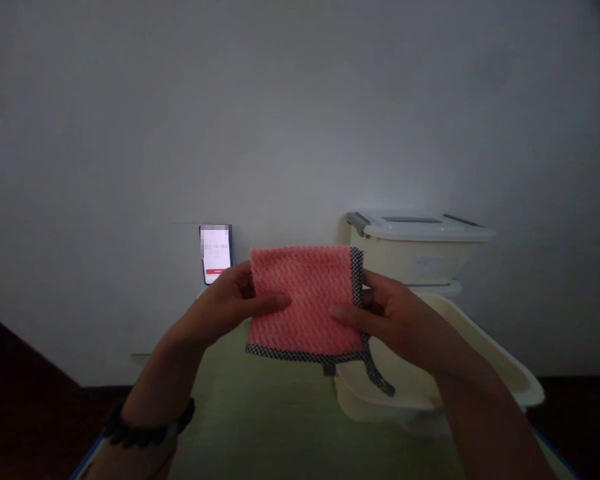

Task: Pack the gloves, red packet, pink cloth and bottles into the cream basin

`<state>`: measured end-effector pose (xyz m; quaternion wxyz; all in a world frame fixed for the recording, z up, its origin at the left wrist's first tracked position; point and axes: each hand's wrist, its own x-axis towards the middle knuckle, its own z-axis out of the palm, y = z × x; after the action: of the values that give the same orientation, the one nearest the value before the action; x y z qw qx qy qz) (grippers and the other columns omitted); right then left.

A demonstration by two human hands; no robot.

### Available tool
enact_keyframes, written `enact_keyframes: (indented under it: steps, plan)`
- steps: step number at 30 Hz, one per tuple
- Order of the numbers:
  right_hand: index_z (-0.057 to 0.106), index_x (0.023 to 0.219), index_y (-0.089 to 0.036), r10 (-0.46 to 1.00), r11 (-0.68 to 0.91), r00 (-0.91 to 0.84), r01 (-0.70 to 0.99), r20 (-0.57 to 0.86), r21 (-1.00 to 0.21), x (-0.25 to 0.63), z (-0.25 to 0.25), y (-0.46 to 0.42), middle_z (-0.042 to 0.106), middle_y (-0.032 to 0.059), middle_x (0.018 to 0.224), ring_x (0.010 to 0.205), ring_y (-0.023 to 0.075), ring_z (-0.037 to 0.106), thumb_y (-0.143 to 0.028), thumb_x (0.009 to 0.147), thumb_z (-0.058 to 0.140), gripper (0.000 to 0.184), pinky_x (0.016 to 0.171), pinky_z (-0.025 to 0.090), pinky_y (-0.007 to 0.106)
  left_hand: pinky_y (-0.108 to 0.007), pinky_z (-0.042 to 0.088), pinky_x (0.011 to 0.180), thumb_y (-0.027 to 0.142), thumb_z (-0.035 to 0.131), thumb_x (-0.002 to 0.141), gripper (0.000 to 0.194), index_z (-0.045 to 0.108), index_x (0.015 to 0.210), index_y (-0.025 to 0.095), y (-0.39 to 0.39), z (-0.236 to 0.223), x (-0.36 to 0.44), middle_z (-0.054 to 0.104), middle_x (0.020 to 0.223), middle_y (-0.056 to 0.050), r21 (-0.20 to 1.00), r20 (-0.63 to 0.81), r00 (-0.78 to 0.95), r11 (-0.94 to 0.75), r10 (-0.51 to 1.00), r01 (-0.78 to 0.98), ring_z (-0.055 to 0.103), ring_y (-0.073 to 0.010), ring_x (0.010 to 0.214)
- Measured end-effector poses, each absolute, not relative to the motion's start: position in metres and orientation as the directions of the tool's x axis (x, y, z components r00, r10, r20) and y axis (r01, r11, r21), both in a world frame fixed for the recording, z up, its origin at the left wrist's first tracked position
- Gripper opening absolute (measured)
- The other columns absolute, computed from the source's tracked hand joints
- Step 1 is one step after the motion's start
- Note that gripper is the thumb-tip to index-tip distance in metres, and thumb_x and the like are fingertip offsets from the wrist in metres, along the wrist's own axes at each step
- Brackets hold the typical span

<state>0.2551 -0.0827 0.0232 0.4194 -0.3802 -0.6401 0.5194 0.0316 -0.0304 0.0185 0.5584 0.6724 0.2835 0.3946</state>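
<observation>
A pink textured cleaning cloth (305, 287) is held up in front of me, above the table. Dark checked trim runs along its bottom and right edges, and a loop of the same trim hangs from the lower right corner. My left hand (235, 297) pinches the cloth's left side, thumb on the front and fingers behind. On the right side, my right hand (385, 313) grips it the same way. The fingers behind the cloth are mostly hidden. A dark beaded bracelet circles my left wrist.
A phone (216, 257) with a lit screen stands upright at the back left, near the wall. At the back right is a lidded white storage box (410, 257). An open cream plastic tub (525, 393) sits in front of it, partly behind my right arm, on the greenish table (260, 427).
</observation>
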Motion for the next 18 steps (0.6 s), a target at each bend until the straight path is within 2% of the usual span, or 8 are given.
enact_keyframes:
  steps: [6,10,12,14,18]
  plan:
    - [0.062,0.103,-0.015,0.927,0.188,-0.336,0.024,0.169,-0.982,0.256,0.028,-0.085,0.069,0.0036,0.084,0.07,0.0127,0.065,-0.029,0.08,0.064,0.028,0.059,0.054,0.023,-0.02,0.052,0.057,0.021,0.066,0.076,0.015,0.062,0.09,0.016,-0.032,0.02,0.034,0.067,0.079,-0.001,0.977,0.207,0.578,-0.203,0.79,-0.073,0.063,-0.012,0.068]
    - [0.065,0.104,-0.018,0.929,0.21,-0.3,-0.053,0.216,-0.976,0.257,0.026,-0.085,0.07,0.0021,0.082,0.069,0.012,0.064,-0.028,0.081,0.062,0.024,0.06,0.053,0.024,-0.022,0.052,0.059,0.019,0.069,0.071,0.023,0.061,0.092,0.018,-0.032,0.019,0.029,0.065,0.079,0.0,0.969,0.238,0.608,-0.225,0.757,-0.099,0.061,-0.0123,0.068]
    - [0.067,0.101,-0.021,0.925,0.261,-0.271,-0.06,0.267,-0.963,0.258,0.024,-0.084,0.07,0.0013,0.083,0.071,0.0126,0.064,-0.027,0.081,0.061,0.022,0.065,0.054,0.026,-0.022,0.05,0.058,0.018,0.069,0.069,0.018,0.062,0.086,0.019,-0.031,0.017,0.024,0.063,0.075,0.001,0.958,0.269,0.593,-0.274,0.759,-0.084,0.058,-0.0115,0.065]
    - [0.069,0.098,-0.022,0.918,0.311,-0.248,-0.03,0.309,-0.95,0.26,0.023,-0.084,0.07,0.0012,0.083,0.072,0.014,0.064,-0.027,0.08,0.062,0.02,0.067,0.055,0.029,-0.02,0.046,0.052,0.022,0.068,0.069,0.011,0.062,0.078,0.018,-0.03,0.017,0.02,0.06,0.07,0.001,0.935,0.327,0.547,-0.347,0.77,-0.07,0.054,-0.0102,0.059]
    - [0.072,0.093,-0.026,0.881,0.428,-0.262,0.082,0.395,-0.9,0.262,0.028,-0.086,0.072,0.0009,0.09,0.081,0.0171,0.066,-0.022,0.079,0.061,0.018,0.073,0.054,0.033,-0.02,0.043,0.048,0.029,0.07,0.066,0.016,0.063,0.076,0.018,-0.028,0.019,0.016,0.061,0.072,-0.002,0.888,0.412,0.519,-0.458,0.749,-0.045,0.052,-0.0112,0.058]
